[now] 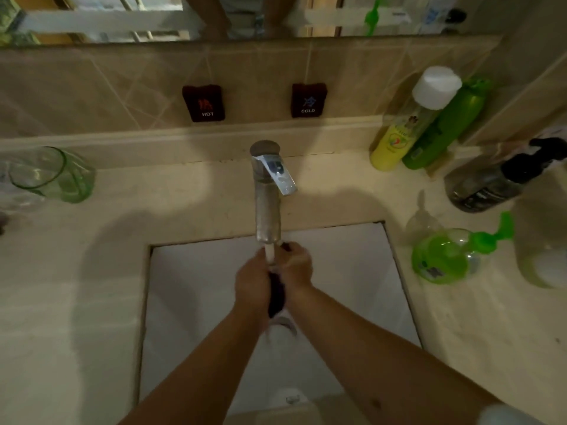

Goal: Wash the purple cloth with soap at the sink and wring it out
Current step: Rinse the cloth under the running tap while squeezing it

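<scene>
The purple cloth point(276, 294) is bunched into a dark roll between both hands, right under the spout of the chrome tap point(267, 191). A stream of water falls from the spout onto it and drips off below. My left hand point(251, 282) grips the cloth from the left. My right hand point(296, 265) grips it from the right, with the two hands pressed together over the white sink point(190, 296). A green pump bottle of soap point(451, 254) lies on the counter to the right of the sink.
A yellow bottle with a white cap point(408, 124) and a green bottle point(445, 124) lean against the back wall at right. A dark pump bottle point(497, 179) lies near them. A green glass point(52, 176) stands at left. HOT and COLD signs hang on the tiles.
</scene>
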